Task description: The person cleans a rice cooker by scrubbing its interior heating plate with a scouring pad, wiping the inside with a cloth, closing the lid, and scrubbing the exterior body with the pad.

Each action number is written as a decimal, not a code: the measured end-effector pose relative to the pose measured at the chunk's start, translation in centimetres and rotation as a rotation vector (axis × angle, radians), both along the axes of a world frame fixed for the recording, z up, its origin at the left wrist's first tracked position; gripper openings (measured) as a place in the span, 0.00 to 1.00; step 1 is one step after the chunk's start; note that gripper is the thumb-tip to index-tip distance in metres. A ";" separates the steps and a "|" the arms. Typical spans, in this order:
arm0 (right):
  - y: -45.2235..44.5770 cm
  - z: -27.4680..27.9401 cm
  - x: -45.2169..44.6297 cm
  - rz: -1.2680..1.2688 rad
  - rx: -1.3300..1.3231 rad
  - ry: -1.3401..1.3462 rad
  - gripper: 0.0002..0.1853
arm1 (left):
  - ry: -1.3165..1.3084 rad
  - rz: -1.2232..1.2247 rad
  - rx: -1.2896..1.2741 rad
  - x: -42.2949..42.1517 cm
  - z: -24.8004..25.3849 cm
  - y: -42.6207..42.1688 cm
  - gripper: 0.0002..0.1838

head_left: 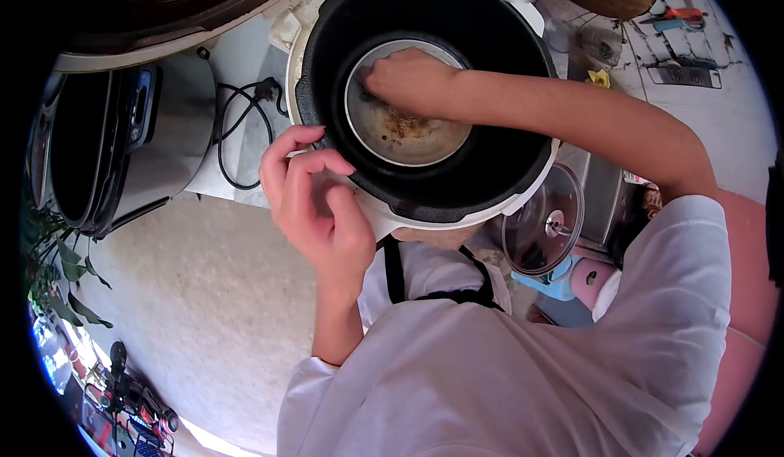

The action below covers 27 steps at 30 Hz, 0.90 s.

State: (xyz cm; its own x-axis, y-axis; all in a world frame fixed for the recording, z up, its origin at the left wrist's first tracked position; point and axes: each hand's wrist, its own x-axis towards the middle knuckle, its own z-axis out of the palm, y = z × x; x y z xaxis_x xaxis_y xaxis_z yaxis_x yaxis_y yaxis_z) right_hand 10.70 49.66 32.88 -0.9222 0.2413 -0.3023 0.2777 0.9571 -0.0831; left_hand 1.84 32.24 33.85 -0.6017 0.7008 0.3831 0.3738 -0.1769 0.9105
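A large black-lined pot (506, 40) with a pale outer rim stands at the top centre. At its bottom is a round metal surface (433, 148) with brown residue on it. My right hand (412, 83) reaches down inside, fingers curled against the left part of that surface; the fingertips are dark and whatever they hold is too small to name. Beside the pot's lower left rim is my left hand (314, 200), its fingers bent and apart with nothing between them.
A second cooker (167, 122) lies open on the left, near a black cable with a plug (265, 89). A glass lid (543, 220) rests below right of the pot. Tools (682, 20) lie at the upper right; a brown lid (171, 8) overhangs the upper left.
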 end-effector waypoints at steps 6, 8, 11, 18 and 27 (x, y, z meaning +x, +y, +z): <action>-0.6 -0.6 0.4 -0.017 -0.070 0.042 0.09 | 0.101 -0.020 -0.019 -0.3 0.2 0.0 0.11; 0.4 -0.5 -0.4 -0.104 -0.068 0.051 0.09 | 0.109 -0.026 -0.022 -0.3 0.3 0.0 0.11; -3.1 -0.4 0.6 -0.096 -0.239 0.011 0.10 | 0.108 -0.021 -0.029 -0.3 0.3 -0.2 0.11; -1.6 -0.4 -0.3 -0.139 -0.161 0.028 0.08 | 0.099 -0.010 -0.034 -0.2 0.3 0.0 0.09; -3.1 -0.1 -0.7 -0.121 -0.198 0.036 0.08 | 0.093 -0.015 -0.050 0.0 0.3 0.0 0.09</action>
State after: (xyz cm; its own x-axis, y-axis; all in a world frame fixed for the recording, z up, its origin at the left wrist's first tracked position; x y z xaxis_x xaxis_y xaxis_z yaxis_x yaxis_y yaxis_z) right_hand 10.04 46.54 32.80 -0.9013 0.2898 -0.3219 0.3826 0.8810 -0.2781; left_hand 1.80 32.19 34.11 -0.5548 0.7288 0.4013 0.4545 -0.1386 0.8799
